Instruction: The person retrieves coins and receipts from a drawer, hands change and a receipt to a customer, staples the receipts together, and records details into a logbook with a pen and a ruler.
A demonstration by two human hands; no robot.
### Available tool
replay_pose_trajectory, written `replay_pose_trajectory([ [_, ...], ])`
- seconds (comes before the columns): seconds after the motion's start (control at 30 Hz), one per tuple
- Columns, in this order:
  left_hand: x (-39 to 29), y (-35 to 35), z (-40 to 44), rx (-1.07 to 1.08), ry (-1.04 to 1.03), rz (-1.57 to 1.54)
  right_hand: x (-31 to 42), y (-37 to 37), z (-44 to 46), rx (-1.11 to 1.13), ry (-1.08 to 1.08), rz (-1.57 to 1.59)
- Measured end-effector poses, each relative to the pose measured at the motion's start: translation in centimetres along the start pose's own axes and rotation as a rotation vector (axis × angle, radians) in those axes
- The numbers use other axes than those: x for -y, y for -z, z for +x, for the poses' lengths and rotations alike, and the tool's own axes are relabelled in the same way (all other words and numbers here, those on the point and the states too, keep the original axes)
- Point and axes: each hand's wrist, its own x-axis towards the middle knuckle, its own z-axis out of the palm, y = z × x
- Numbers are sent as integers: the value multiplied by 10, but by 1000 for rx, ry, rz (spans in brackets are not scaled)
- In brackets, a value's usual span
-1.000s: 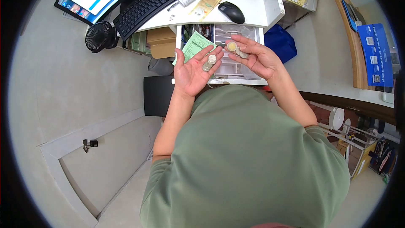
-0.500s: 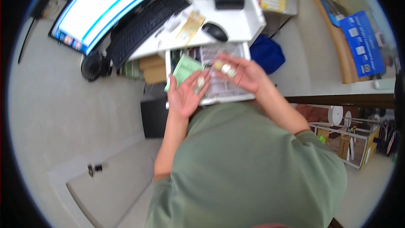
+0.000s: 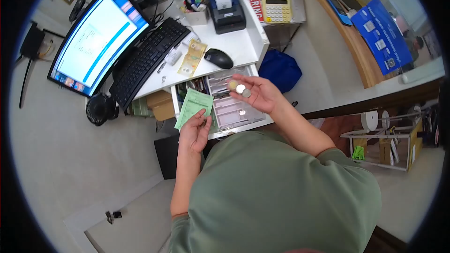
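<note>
My right hand [image 3: 262,94] is palm up over the open drawer, its fingers a little bent, with several coins [image 3: 241,89] lying on them; one looks gold-rimmed, others silver. My left hand [image 3: 194,133] is at the drawer's front left, fingers curled in over coins that hardly show between them. Just beyond that hand, a green printed slip [image 3: 193,105] lies across the left part of the drawer, and the fingertips overlap its lower edge. The coin tray [image 3: 229,118], pale and divided into compartments, fills the drawer [image 3: 253,124] below both hands.
On the white desk are a keyboard [image 3: 152,56], a mouse [image 3: 218,58], a yellowish banknote [image 3: 192,57] and a receipt printer [image 3: 227,16]. A monitor [image 3: 101,37] and a small fan [image 3: 99,109] stand left. A yellow calculator [image 3: 276,9] and a blue bag [image 3: 280,71] are at right.
My left hand has curled its fingers over its coins and moved down, away from my right hand. The right hand still carries its coins. The view has shifted, showing more of the desk.
</note>
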Motion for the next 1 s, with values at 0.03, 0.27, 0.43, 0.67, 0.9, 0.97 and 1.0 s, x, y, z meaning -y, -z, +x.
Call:
replay_pose_trajectory([
  [0.03, 0, 1, 1, -2, -10, -50, 3, 3, 1, 17, 15, -1],
  [0.27, -4, -8, -2, 107, -59, -224, 8, 12, 7, 35, 42, 54],
  [0.43, -14, -13, -6, 247, 18, -364, 9, 1, 8, 72, 30, 67],
  [0.67, -13, -15, -11, 268, 32, -364, 5, -2, 13, 67, 8, 32],
  [0.9, -12, -16, -17, 308, 40, -402, 2, -8, 15, 79, -4, 17],
  [0.97, -12, -17, -19, 316, 38, -403, 1, -9, 17, 100, -22, 12],
  [1.0, -12, -16, -19, 320, 41, -413, 0, -9, 17, 98, -25, 6],
])
